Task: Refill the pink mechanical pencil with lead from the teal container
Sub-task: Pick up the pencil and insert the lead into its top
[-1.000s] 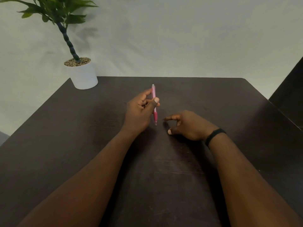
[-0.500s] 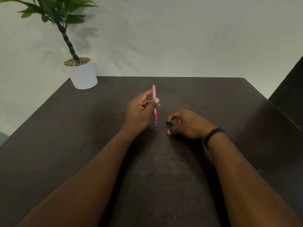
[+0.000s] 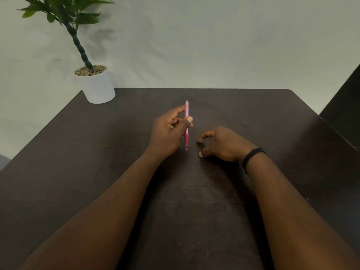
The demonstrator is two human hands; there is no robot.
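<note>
Since the earlier frames, the right hand (image 3: 224, 144) had curled its index finger back from a pointing reach, while the left hand (image 3: 169, 133) and pencil (image 3: 187, 123) had barely shifted.

Head view: the left hand gripped the pink pencil between thumb and fingers, holding it nearly upright with its tip down, at or just above the table (image 3: 78, 172); contact could not be told. The darker pink grip section showed below the thumb. At 3 o'clock from the pencil, near but apart, the right hand rested on the table, loosely curled, fingers and thumb parted, holding nothing visible. A black band (image 3: 252, 158) circled its wrist. At 10 o'clock, well apart at the table's far corner, stood a white pot (image 3: 97, 88) with a green plant (image 3: 64, 8).
</note>
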